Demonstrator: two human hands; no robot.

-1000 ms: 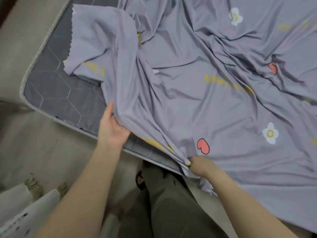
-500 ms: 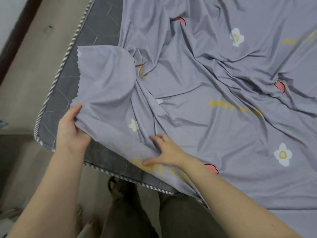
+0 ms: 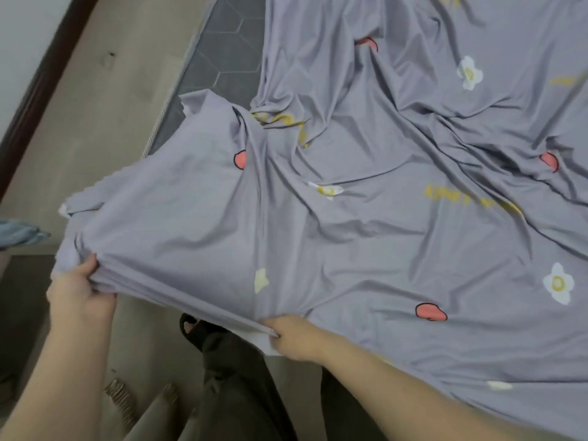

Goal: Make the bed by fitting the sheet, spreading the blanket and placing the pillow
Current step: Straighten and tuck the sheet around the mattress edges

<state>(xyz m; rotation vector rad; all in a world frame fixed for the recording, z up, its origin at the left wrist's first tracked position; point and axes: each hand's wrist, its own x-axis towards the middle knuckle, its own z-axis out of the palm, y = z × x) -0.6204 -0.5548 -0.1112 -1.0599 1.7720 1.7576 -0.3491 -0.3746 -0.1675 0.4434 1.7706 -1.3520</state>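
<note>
A lilac sheet [image 3: 366,237] printed with white flowers, red hearts and yellow lettering lies rumpled over a dark grey quilted mattress [image 3: 222,62]. Only the mattress's far left strip shows; its near corner is hidden under the cloth. My left hand [image 3: 78,291] is shut on the sheet's bunched corner, held out past the mattress at lower left. My right hand [image 3: 294,337] pinches the sheet's near hem, and the cloth is stretched taut between both hands. No blanket or pillow is in view.
A beige floor [image 3: 105,128] runs along the bed's left side, bounded by a dark wooden skirting [image 3: 41,81]. A blue cloth [image 3: 19,233] lies at the left edge. My dark trousers and a sandalled foot [image 3: 197,329] stand below the hem.
The sheet's corner has been pulled toward me and left, now covering the mattress's near corner. My left hand closed on it; my right hand moved from lying flat to pinching the hem.
</note>
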